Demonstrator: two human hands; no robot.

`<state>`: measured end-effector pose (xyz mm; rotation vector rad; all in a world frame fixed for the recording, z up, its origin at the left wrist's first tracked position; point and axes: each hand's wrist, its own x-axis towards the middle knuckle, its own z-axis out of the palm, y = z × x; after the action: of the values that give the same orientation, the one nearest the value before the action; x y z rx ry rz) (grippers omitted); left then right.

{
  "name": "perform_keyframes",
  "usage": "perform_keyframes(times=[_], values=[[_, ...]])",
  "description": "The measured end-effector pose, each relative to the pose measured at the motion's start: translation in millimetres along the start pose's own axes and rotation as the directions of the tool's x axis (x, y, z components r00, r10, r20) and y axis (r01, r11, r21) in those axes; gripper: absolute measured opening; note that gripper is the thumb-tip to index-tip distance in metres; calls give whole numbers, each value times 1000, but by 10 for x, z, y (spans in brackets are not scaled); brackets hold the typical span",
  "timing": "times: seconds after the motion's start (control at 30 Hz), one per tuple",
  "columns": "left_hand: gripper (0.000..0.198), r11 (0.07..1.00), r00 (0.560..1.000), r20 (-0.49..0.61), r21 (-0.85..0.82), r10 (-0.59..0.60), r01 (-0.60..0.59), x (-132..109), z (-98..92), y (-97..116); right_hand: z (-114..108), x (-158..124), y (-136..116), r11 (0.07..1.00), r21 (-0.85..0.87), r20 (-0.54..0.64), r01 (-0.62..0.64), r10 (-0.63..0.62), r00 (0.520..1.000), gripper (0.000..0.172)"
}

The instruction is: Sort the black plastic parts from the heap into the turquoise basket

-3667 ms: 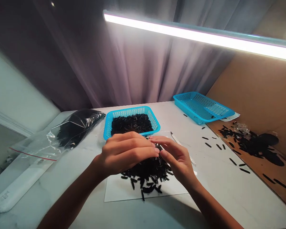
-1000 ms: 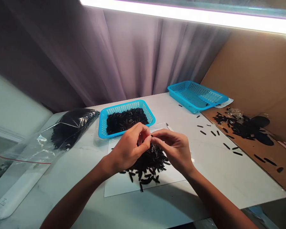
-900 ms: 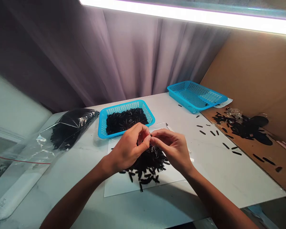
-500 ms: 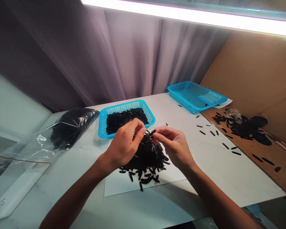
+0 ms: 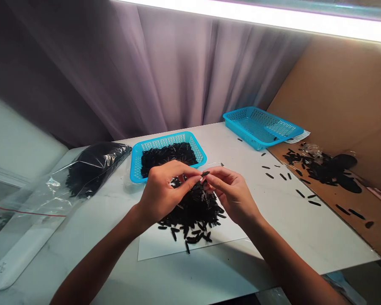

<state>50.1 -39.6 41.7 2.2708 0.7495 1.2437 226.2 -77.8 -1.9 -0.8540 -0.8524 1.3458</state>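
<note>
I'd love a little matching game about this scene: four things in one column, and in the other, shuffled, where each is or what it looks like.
Column one
1. Piece
2. Pile
3. Bag
4. Lamp

Column two
A. Glowing white, across the top of the picture
B. Clear plastic, with a red line across it
C. At the fingertips, where the left hand and right hand meet
D. Black, lying on the white sheet

Right pairs: 1-C, 2-D, 3-B, 4-A
</note>
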Motion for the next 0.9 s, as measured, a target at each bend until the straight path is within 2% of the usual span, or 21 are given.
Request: perform_keyframes(times=[0.13,0.27,0.37,0.47,0.53,0.6,0.63,0.77,0.9], values=[[2,998,998,14,-17,-62,62,18,-27,1,-22,-7,-7,989,-91,-12,117,-119,993,12],[3,988,990,31,-66,-136,138,14,-31,8,-31,-27,-7,975,-136,-2,176,-178,984,7],[13,987,988,-29,-55,-153,152,13,-65,26,-26,-44,-8,966,-147,-10,213,-217,976,6],[17,995,992,-93,43,-82,86,27,-145,48,-18,-47,-13,968,-138,-20,210,-215,976,7],[13,993,999,-38,110,-38,42,39,-195,59,-11,-42,-17,977,-107,-19,183,-186,982,7],[30,988,999,44,151,2,-9,46,-214,57,0,-36,-21,987,-65,-14,145,-146,989,9],[31,986,997,69,162,34,-45,47,-209,52,7,-35,-23,991,-48,-11,124,-125,992,10],[8,971,985,53,169,165,-171,38,-143,7,38,-39,-32,999,-20,-3,44,-44,999,16],[5,974,985,18,152,169,-170,35,-111,-23,52,-50,-37,1000,-3,6,-13,14,1000,20]])
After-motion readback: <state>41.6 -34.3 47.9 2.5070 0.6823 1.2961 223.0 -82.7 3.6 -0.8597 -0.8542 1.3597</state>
